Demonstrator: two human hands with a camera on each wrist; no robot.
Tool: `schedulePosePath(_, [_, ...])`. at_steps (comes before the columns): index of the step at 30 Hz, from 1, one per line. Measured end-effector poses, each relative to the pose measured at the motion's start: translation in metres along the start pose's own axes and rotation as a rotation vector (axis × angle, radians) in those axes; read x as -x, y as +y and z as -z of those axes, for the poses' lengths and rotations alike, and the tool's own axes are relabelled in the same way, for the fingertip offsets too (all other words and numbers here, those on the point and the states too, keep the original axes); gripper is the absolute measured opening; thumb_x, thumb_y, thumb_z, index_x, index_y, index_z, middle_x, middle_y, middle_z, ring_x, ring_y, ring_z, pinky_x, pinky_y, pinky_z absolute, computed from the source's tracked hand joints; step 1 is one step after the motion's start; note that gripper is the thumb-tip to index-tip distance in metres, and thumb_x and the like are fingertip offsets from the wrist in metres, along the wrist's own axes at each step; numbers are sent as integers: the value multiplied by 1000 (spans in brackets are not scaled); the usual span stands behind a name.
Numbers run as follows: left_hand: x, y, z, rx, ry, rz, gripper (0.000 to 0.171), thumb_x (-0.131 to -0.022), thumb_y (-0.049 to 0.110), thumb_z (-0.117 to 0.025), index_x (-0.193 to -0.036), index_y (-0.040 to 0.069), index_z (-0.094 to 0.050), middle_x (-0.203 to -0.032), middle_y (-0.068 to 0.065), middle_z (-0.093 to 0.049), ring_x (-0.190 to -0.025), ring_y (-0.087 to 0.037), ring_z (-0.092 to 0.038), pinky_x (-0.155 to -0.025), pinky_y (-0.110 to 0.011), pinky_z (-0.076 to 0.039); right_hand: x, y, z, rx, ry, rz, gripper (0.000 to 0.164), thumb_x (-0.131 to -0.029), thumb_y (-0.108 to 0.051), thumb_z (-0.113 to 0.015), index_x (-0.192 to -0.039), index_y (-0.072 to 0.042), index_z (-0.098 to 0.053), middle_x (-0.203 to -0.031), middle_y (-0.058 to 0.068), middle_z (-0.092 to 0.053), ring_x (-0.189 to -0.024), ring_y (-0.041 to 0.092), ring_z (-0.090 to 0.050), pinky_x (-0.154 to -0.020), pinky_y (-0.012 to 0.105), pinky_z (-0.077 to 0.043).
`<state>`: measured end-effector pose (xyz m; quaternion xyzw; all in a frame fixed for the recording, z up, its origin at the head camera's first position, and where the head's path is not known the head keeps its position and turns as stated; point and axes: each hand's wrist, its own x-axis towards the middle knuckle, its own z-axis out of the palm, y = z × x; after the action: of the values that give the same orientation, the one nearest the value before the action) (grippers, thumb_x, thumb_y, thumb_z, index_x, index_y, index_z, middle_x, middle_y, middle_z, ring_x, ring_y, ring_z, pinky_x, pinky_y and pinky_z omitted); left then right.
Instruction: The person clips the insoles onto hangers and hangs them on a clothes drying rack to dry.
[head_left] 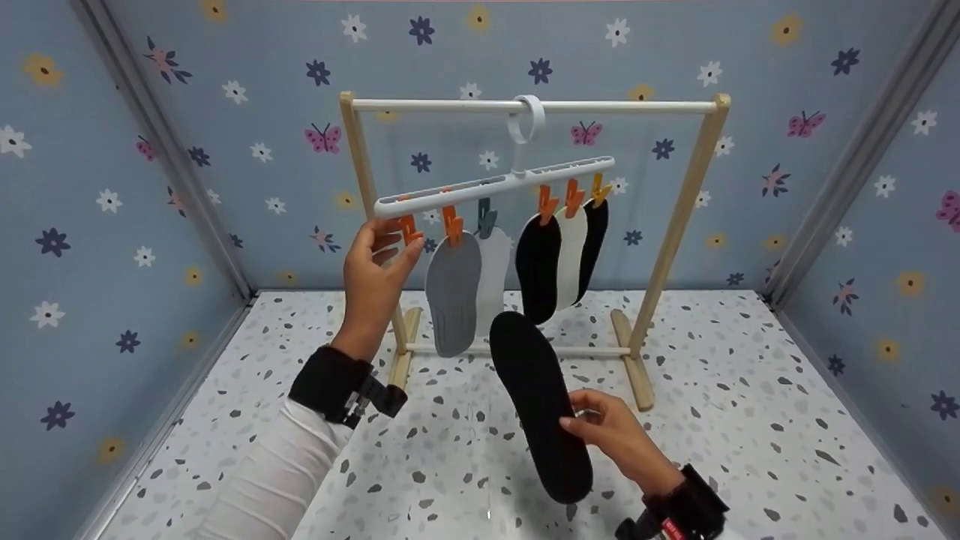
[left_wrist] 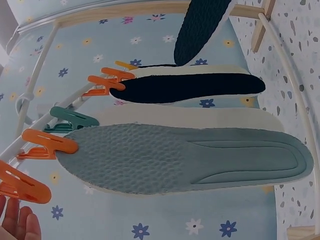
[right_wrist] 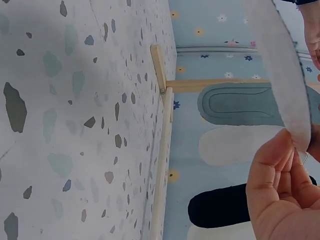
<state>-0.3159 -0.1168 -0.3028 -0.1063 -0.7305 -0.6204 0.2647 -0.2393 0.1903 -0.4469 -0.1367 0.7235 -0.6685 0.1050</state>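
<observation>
My right hand (head_left: 611,435) pinches the long edge of a black insole (head_left: 536,405) between thumb and fingers. In the right wrist view that insole (right_wrist: 282,65) shows its pale underside. My left hand (head_left: 379,274) is at the far left of the white hanger (head_left: 450,196), its thumb and fingers about an orange clothespin (head_left: 409,229) that carries nothing. Beside it, another orange clothespin (left_wrist: 50,141) holds a grey insole (left_wrist: 185,157). A green clothespin (head_left: 486,217) holds a white insole (head_left: 493,277).
The hanger hangs tilted by its ring (head_left: 531,120) from a wooden rack (head_left: 679,232). On its right side, orange and yellow clothespins hold a black insole (head_left: 538,270), a cream insole (head_left: 571,255) and another black insole (head_left: 596,232). Flowered walls surround the speckled table (head_left: 750,435).
</observation>
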Motion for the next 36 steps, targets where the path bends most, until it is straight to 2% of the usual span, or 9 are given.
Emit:
schedulePosePath(6, [-2,1,-3,43,-8,23,50,-87,28,-68,-129,7,-49,-120,-5,-55,-110,-14,-51,-97,-28,-42,-4,-2,-7,22,-18,21,32,-87,-6,-66,-111,12,-55,-95,6,-61,-77,14,-62,-66,26,-51])
schedulePosePath(17, [-4,2,-3,80,-1,17,45,-89,27,-67,-125,4,-52,-116,-9,-57,-105,-16,-54,-94,-29,-44,-13,-5,-25,42,-27,58,30,-87,-7,-66,-111,10,-58,-95,8,-63,-77,13,-61,-68,26,-51])
schedulePosePath(20, [-3,13,-2,94,-11,49,42,-91,22,-64,-124,0,-50,-116,-13,-56,-104,-18,-54,-93,-29,-45,-17,-6,-30,54,-29,56,29,-87,-8,-67,-110,7,-59,-97,8,-63,-78,15,-60,-69,27,-51])
schedulePosePath(22, [-3,12,-3,102,-18,58,40,-92,21,-63,-123,0,-50,-115,-13,-56,-103,-18,-55,-92,-29,-46,-19,-6,-32,67,-32,57,28,-86,-9,-68,-109,5,-61,-97,8,-63,-79,15,-59,-69,27,-50])
schedulePosePath(25, [-4,10,-3,84,-30,74,39,-92,22,-62,-122,0,-49,-114,-12,-56,-102,-18,-55,-91,-29,-46,-21,-5,-34,78,-39,56,26,-86,-8,-68,-107,4,-62,-98,8,-64,-79,16,-59,-69,27,-50])
schedulePosePath(27, [-7,2,-2,69,-34,72,39,-91,25,-63,-121,3,-50,-111,-9,-57,-100,-17,-56,-90,-29,-47,-23,-5,-36,88,-39,61,25,-85,-8,-69,-106,3,-63,-98,8,-64,-79,16,-59,-70,27,-50])
schedulePosePath(31, [-11,4,-1,47,-55,74,39,-92,24,-62,-121,3,-49,-108,-9,-57,-97,-18,-57,-88,-30,-48,-28,-7,-41,107,-27,86,23,-85,-9,-69,-104,2,-64,-96,8,-63,-80,17,-59,-71,27,-50])
schedulePosePath(36, [-13,4,0,37,-81,75,41,-92,25,-62,-123,3,-48,-108,-10,-55,-98,-18,-56,-89,-30,-47,-32,-9,-49,76,-20,107,23,-85,-8,-68,-104,3,-63,-95,8,-64,-80,17,-58,-71,27,-49])
